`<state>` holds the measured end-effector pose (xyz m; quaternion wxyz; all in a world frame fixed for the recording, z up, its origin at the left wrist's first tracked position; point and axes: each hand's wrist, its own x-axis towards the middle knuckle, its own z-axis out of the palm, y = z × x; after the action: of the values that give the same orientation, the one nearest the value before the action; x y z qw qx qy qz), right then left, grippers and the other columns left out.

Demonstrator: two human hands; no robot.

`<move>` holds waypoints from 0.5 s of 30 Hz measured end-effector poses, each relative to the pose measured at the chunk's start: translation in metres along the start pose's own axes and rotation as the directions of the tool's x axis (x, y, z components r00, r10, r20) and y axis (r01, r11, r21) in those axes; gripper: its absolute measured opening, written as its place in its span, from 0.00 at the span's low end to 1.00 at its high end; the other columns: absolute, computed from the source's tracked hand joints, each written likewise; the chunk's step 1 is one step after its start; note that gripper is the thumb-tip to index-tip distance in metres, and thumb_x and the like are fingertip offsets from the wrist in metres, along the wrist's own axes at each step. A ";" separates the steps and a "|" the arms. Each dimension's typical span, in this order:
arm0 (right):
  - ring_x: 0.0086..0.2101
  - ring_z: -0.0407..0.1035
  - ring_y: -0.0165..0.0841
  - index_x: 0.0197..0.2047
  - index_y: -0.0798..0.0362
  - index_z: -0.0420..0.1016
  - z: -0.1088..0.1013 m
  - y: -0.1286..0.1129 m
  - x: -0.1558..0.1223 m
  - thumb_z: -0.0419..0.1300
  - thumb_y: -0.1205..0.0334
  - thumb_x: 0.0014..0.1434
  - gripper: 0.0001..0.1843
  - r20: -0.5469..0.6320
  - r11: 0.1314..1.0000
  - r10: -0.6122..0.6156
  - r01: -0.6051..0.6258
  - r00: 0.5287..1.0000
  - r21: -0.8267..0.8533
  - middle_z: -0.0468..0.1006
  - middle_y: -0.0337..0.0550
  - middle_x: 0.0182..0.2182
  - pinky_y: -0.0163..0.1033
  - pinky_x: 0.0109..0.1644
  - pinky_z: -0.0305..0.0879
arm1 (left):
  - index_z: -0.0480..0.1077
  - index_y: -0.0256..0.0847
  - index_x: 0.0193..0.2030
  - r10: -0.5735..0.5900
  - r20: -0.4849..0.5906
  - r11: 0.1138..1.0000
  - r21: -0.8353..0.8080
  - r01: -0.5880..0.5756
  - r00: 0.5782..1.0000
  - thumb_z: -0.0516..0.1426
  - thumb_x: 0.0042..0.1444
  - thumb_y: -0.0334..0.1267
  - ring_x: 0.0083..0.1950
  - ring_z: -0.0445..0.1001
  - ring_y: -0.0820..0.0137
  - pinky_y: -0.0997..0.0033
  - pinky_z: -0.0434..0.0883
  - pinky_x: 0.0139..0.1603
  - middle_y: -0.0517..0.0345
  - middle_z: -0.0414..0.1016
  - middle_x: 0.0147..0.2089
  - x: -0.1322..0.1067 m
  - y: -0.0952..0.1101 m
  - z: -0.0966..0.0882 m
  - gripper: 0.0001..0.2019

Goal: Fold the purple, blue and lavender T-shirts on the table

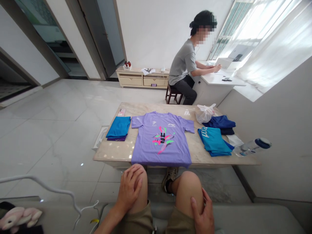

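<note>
My left hand rests on my left knee with its fingers stretched over it, holding nothing. Against the outer side of my right knee lies my right hand, thumb and fingers apart and nothing in it. Just beyond my knees a purple T-shirt is spread flat, printed side up, its hem reaching over the near edge of the marble-topped table. Left of the shirt sits a folded blue garment on a purple one. On the right lies a folded teal shirt with white lettering.
A water bottle leans at the table's right end, near dark blue folded clothes and a white plastic bag. A pink phone-like item lies far left. Beyond, a person sits at a white desk.
</note>
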<state>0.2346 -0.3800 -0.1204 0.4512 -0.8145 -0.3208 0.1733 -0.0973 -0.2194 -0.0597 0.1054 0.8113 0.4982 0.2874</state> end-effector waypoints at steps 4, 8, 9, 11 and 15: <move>0.62 0.69 0.58 0.71 0.51 0.66 -0.001 0.003 0.001 0.62 0.26 0.61 0.47 0.004 1.000 -0.012 0.011 1.000 0.022 0.72 0.58 0.67 0.62 0.68 0.65 | 0.78 0.51 0.65 -0.001 0.014 1.000 0.021 0.001 1.000 0.54 0.74 0.38 0.68 0.72 0.55 0.47 0.72 0.68 0.53 0.79 0.68 0.005 0.001 0.004 0.18; 0.63 0.69 0.58 0.71 0.51 0.65 0.001 0.020 0.002 0.62 0.28 0.63 0.46 0.003 0.999 -0.027 0.027 1.000 0.039 0.71 0.60 0.66 0.63 0.69 0.64 | 0.77 0.52 0.65 -0.003 0.033 0.999 0.035 0.002 0.999 0.55 0.74 0.38 0.69 0.72 0.56 0.48 0.72 0.69 0.54 0.78 0.68 0.009 0.006 0.007 0.18; 0.63 0.68 0.59 0.72 0.51 0.65 0.002 0.026 0.003 0.62 0.29 0.63 0.46 0.000 0.999 -0.032 0.032 0.999 0.043 0.71 0.61 0.66 0.65 0.69 0.64 | 0.77 0.52 0.65 -0.001 0.036 0.999 0.038 0.000 0.999 0.55 0.74 0.38 0.69 0.72 0.56 0.48 0.72 0.69 0.55 0.78 0.68 0.011 0.007 0.008 0.18; 0.63 0.68 0.60 0.71 0.51 0.65 0.005 0.035 0.003 0.62 0.28 0.63 0.46 -0.013 0.998 -0.045 0.046 0.999 0.053 0.71 0.61 0.65 0.68 0.68 0.64 | 0.78 0.52 0.65 -0.002 0.043 0.999 0.046 0.000 0.999 0.55 0.74 0.38 0.69 0.72 0.56 0.48 0.72 0.69 0.55 0.79 0.68 0.014 0.011 0.009 0.17; 0.62 0.69 0.62 0.73 0.50 0.63 0.011 0.042 0.002 0.61 0.28 0.64 0.46 -0.032 0.997 -0.058 0.060 0.998 0.052 0.71 0.63 0.64 0.68 0.64 0.69 | 0.79 0.52 0.63 -0.017 0.065 0.998 0.057 0.013 0.998 0.56 0.74 0.38 0.68 0.73 0.56 0.49 0.73 0.68 0.55 0.80 0.66 0.023 0.018 0.012 0.17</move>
<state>0.2451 -0.3881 -0.1617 0.4825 -0.7949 -0.3332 0.1561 -0.0693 -0.2068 -0.0527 0.1010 0.8192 0.5082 0.2457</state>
